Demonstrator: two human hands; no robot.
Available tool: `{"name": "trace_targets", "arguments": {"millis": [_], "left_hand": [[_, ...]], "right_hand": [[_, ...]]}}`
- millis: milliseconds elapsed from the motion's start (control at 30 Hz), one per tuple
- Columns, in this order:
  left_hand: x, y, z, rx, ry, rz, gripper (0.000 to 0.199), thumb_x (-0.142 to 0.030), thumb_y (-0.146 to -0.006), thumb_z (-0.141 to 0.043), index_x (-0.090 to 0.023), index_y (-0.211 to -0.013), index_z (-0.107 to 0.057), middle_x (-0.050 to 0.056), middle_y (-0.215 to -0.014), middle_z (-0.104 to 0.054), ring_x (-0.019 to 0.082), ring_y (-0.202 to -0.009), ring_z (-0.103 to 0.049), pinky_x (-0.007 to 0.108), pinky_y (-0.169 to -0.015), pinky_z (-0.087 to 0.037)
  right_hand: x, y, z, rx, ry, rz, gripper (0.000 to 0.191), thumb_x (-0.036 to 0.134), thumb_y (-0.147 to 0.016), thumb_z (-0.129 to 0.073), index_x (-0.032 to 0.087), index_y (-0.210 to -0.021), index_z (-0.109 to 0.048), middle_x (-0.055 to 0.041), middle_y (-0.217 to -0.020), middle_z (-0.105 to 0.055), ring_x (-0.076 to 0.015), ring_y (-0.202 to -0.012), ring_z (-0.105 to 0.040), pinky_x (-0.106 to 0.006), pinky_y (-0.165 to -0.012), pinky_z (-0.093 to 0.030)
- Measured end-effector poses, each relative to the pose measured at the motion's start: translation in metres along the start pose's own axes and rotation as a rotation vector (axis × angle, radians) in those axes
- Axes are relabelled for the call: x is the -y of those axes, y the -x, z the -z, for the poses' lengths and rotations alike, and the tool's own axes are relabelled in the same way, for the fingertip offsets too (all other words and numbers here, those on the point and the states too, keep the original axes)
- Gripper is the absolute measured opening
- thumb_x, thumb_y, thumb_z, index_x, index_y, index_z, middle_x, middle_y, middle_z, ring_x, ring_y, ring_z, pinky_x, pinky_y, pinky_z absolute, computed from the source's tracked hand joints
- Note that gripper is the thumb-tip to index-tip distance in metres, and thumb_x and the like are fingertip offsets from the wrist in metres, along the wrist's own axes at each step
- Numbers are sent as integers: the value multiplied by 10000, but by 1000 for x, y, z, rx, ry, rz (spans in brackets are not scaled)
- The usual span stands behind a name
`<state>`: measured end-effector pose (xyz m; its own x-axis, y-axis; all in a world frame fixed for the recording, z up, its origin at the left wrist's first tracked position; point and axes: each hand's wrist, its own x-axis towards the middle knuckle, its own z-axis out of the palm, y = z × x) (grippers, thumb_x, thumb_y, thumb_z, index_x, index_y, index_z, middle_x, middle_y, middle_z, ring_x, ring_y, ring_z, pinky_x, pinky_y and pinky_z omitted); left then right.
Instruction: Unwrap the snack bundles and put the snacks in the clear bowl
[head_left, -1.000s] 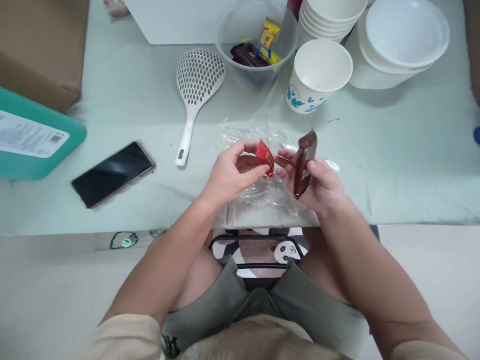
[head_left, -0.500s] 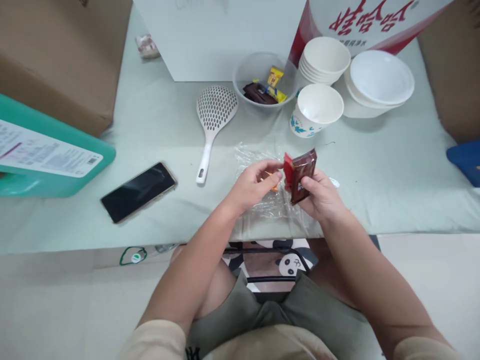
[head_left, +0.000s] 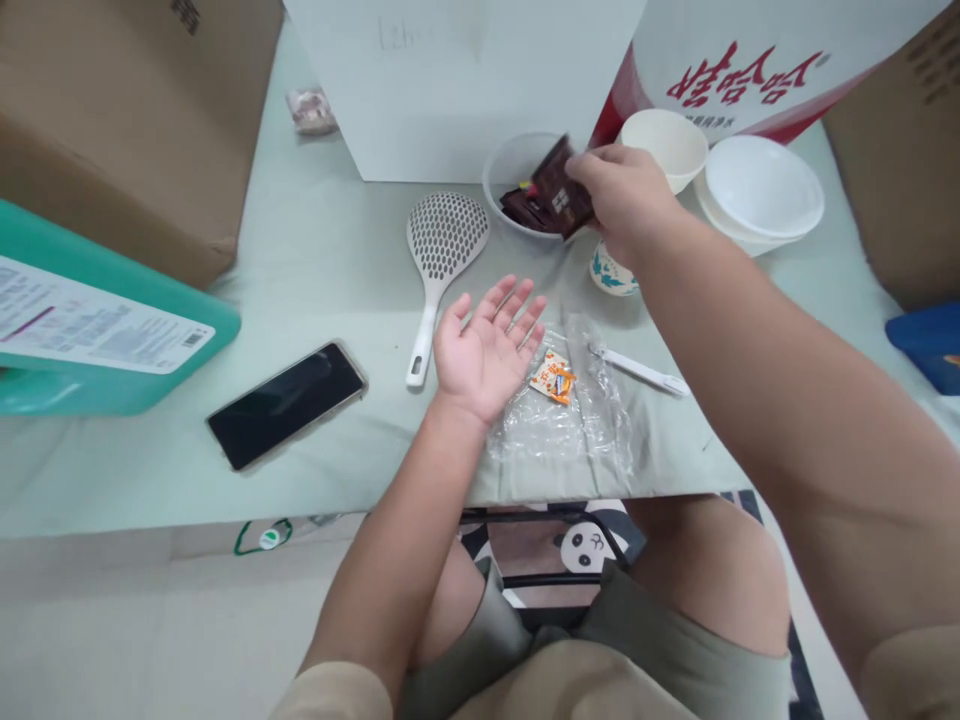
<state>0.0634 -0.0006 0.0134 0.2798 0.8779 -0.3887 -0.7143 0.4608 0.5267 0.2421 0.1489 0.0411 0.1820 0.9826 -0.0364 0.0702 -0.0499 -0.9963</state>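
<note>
The hands are well apart over the worktop (head_left: pixel 315 260). The right hand (head_left: pixel 630 200) reaches toward the worktop's far side, thumb and fingers pinched on a dark brown packet (head_left: pixel 562 190). That packet hangs tilted over the right part of the clear bowl (head_left: pixel 490 180); whether it touches the rim I cannot tell. Inside the bowl lie more dark brown wrappers (head_left: pixel 523 208), with a bit of yellow and red showing beside them.

The left hand (head_left: pixel 487 355) is turned palm up nearer the worktop's front edge, fingers loosely spread. Just right of it, a crumpled clear plastic bag (head_left: pixel 540 440) lies close to that edge, with a small orange-and-white packet (head_left: pixel 553 380) in its area; whether inside or on top is unclear. A slim white utensil (head_left: pixel 643 370) lies to the right of the bag.

A slotted white skimmer (head_left: pixel 448 240) rests between the left hand and the bowl, its handle pointing to the front edge. Toward the left of the worktop are a phone (head_left: pixel 286 405) and a green jug (head_left: pixel 112 330). A leaf-patterned paper cup (head_left: pixel 613 272) stands partly hidden behind the right hand, with white bowls (head_left: pixel 761 190) farther right.
</note>
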Motion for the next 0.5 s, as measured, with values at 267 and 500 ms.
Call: {"name": "trace_targets", "arguments": {"millis": [267,500], "left_hand": [[8,-9,-11,-115,36,51,155,-244,-991,-633,-202,-867,-717,-27,-813,-763,61,-669,-713,168,-657,-561],[19,-8,-10,-142,-109,56,300,-424,-1015,-595,-195,-862,-714,-26,-703,-716,72,-603,-684,182,-623,-535]], "right_hand": [[-25,142,30,-30,334,201,184,229,-868,-671,224,-1047,-709,-43,-1053,-746,-207,-992,-695,-400,-929,-573],[-86,210,33,191,802,468,190,242,-931,-596,238,-1085,-707,-117,-1152,-741,-297,-1061,-684,-496,-958,-547]]}}
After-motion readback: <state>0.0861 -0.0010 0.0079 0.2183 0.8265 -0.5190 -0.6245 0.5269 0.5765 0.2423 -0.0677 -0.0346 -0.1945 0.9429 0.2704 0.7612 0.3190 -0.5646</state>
